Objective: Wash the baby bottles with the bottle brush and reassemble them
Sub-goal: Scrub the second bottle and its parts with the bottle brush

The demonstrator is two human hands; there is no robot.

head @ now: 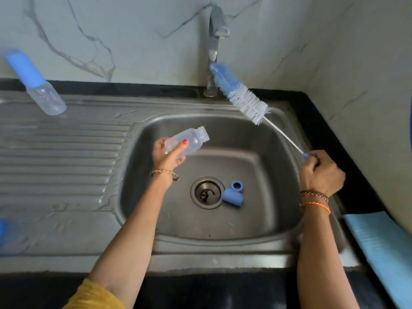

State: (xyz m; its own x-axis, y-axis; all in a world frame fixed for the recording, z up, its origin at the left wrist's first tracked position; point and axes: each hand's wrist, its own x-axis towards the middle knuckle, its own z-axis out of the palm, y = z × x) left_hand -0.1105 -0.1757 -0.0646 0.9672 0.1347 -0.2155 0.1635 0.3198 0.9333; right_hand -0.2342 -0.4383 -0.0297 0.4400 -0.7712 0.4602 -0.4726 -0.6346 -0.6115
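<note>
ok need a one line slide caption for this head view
Left hand holds an open baby bottle over the sink; right hand raises the bottle brush near the tap.

Brushed steel sink (66,152), clear plastic bottle (191,139), bristly brush (243,97), glossy marble wall (111,30).

Cap (233,196) in sink (263,134) by drain (207,192); capped bottle (35,83) far left.

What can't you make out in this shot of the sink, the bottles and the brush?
Head view only:
- Blue object on the draining board: cut off by the left edge and blurred.
- Bottle brush handle end: hidden inside the right hand.
- Base of the open bottle: covered by the left hand.
- Blue cap pieces by the drain: teat too small to tell.
</note>
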